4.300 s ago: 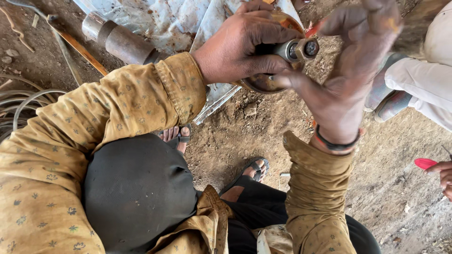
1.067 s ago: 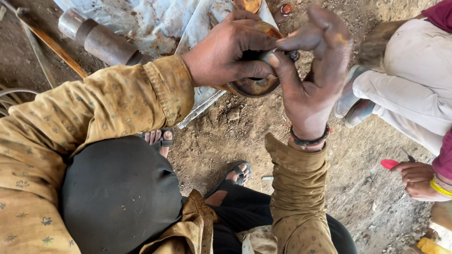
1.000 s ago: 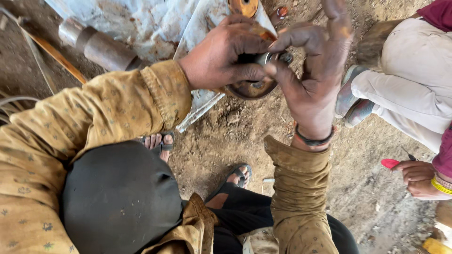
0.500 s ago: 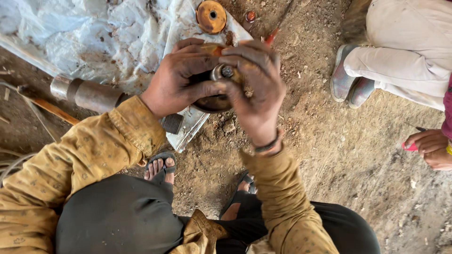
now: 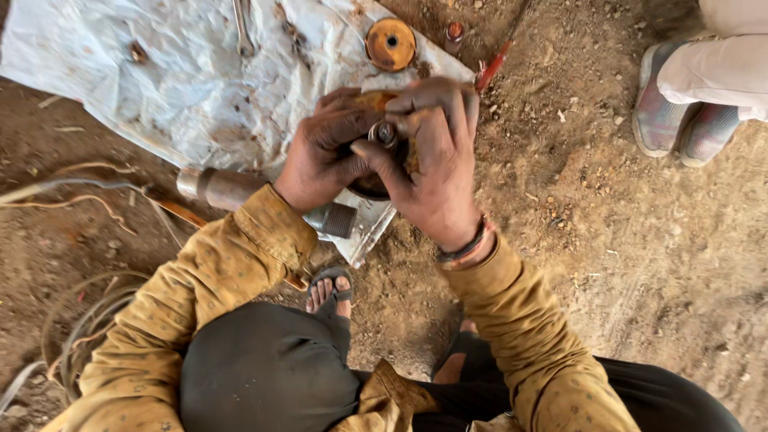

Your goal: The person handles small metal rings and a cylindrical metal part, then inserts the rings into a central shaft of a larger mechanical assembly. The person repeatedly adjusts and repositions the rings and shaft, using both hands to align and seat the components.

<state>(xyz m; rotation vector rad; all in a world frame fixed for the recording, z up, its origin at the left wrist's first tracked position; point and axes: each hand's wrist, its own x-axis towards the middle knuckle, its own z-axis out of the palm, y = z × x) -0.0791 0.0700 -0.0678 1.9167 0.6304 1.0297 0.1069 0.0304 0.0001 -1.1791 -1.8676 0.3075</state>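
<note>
Work is best kept low over the white sheet [image 5: 160, 88], so a dropped piece lands on it (not in dirt). Left hand [image 5: 328, 152] cups the rusty round part [image 5: 370, 182] above the sheet's near edge. Right hand [image 5: 432, 172] arches over, fingers [image 5: 380, 156] pinching the small metal ring [image 5: 386, 132] atop it.

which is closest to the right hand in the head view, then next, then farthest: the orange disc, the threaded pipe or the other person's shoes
From the right hand:
1. Threaded pipe, lower left, under the left wrist.
2. Orange disc, above, on the white sheet.
3. Other person's shoes, far right.
</note>
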